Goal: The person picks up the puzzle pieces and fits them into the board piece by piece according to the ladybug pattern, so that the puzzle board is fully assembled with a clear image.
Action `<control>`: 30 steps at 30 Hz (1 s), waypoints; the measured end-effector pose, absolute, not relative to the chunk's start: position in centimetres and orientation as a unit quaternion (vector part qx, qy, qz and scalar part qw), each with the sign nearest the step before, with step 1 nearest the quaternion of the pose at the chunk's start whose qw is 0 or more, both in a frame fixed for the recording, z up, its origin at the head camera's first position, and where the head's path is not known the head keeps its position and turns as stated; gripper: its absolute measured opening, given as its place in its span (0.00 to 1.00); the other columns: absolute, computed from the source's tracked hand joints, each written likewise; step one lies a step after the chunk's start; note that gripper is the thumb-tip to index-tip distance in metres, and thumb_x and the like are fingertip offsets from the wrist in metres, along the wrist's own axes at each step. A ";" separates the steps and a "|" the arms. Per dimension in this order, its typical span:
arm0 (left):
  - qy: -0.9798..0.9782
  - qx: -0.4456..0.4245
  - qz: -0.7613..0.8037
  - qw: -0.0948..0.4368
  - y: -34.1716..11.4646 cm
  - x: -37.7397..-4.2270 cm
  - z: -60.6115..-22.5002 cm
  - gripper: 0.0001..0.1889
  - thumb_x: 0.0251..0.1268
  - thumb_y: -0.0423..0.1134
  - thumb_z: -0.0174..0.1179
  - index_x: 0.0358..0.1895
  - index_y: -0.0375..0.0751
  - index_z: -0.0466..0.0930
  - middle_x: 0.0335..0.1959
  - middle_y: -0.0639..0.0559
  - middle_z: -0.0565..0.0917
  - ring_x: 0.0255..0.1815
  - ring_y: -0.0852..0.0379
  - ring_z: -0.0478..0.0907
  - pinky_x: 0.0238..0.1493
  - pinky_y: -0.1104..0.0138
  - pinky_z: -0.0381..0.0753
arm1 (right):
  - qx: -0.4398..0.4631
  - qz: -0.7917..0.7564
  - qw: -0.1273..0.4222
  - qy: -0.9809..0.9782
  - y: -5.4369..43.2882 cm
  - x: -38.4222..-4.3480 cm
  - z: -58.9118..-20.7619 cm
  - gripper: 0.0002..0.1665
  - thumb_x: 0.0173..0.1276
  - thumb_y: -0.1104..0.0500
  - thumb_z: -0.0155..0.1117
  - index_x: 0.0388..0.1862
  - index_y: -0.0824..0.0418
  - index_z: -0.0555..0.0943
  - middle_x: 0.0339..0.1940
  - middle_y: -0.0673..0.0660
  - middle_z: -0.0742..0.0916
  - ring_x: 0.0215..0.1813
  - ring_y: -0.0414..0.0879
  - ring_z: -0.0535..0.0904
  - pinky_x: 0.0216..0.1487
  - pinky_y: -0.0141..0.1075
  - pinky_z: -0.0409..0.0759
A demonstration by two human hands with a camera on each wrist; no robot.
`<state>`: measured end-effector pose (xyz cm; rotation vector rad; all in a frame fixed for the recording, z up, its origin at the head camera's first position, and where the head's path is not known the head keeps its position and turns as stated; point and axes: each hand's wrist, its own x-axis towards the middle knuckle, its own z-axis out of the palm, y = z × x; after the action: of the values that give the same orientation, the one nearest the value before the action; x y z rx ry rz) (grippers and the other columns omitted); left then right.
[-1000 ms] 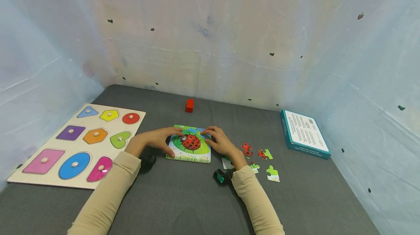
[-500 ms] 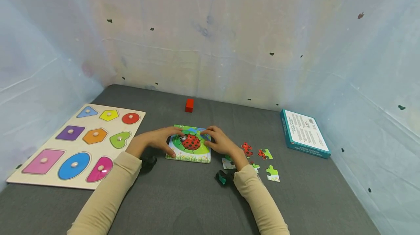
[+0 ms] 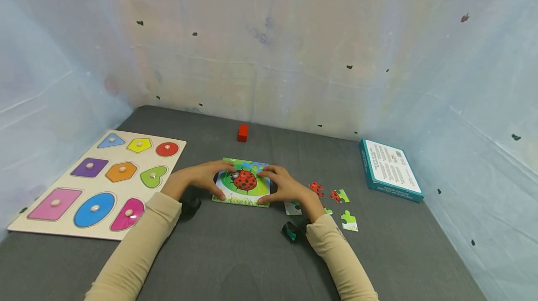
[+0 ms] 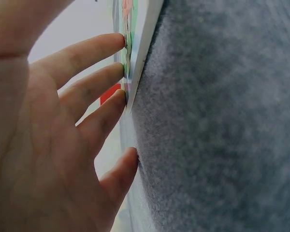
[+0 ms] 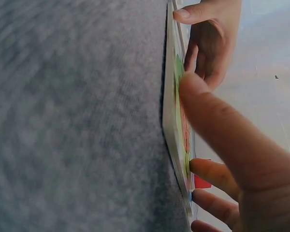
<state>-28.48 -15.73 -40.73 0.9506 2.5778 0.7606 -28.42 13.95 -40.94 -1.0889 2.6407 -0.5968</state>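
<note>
A ladybug jigsaw puzzle (image 3: 245,182) in a thin board lies flat on the grey table, between both hands. My left hand (image 3: 203,177) spans its left side, thumb near the lower left corner and fingertips on the upper part. Seen from the left wrist, the fingers (image 4: 94,50) are nearly straight, with several tips against the board's face. My right hand (image 3: 286,184) spreads over the right side, thumb near the lower right corner and fingertips at the upper right. In the right wrist view, the right thumb (image 5: 217,113) and fingertips lie along the puzzle's face.
Loose jigsaw pieces (image 3: 349,220) are scattered right of the puzzle, some partly behind the right wrist. A wooden shape board (image 3: 94,151) with knobbed pieces lies at the left. A red block (image 3: 243,133) stands behind the puzzle, and a teal box (image 3: 391,170) sits at the far right.
My right thumb has spread down from the puzzle's right side to its lower right corner, and the right forearm has shifted slightly right. My left hand keeps its place.
</note>
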 end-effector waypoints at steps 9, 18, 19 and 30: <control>0.912 0.311 0.225 0.141 -15.5 -28.6 -40.4 0.44 0.43 0.56 0.72 0.66 0.44 0.65 0.71 0.41 0.58 0.72 0.39 0.51 0.63 0.34 0.37 | -0.374 -0.206 0.105 0.898 13.9 -28.7 -41.2 0.47 0.53 0.41 0.70 0.70 0.53 0.64 0.71 0.59 0.60 0.72 0.57 0.51 0.64 0.58 0.59; 0.917 0.308 0.212 0.142 -15.2 -28.5 -40.7 0.44 0.42 0.55 0.73 0.66 0.46 0.67 0.71 0.41 0.57 0.72 0.39 0.51 0.64 0.34 0.38 | -0.381 -0.225 0.094 0.892 14.5 -28.5 -41.3 0.47 0.53 0.42 0.71 0.69 0.54 0.64 0.71 0.60 0.60 0.72 0.57 0.51 0.64 0.57 0.60; 0.916 0.309 0.212 0.142 -15.2 -28.5 -40.8 0.44 0.42 0.55 0.73 0.66 0.46 0.67 0.71 0.40 0.57 0.72 0.39 0.51 0.64 0.34 0.39 | -0.382 -0.231 0.089 0.890 14.7 -28.5 -41.2 0.47 0.53 0.43 0.72 0.69 0.54 0.64 0.71 0.60 0.60 0.72 0.57 0.51 0.64 0.57 0.60; 0.914 0.320 0.215 0.127 -15.4 -28.6 -40.8 0.45 0.41 0.56 0.73 0.66 0.44 0.66 0.69 0.40 0.59 0.71 0.38 0.53 0.64 0.35 0.41 | -0.396 -0.249 0.021 0.884 19.1 -27.5 -39.3 0.38 0.58 0.52 0.69 0.66 0.61 0.68 0.68 0.62 0.66 0.69 0.57 0.58 0.63 0.55 0.62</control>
<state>-28.61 -15.39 -40.79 0.9326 2.6597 0.6257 -27.49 19.10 -39.28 -1.2267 2.7390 -0.7730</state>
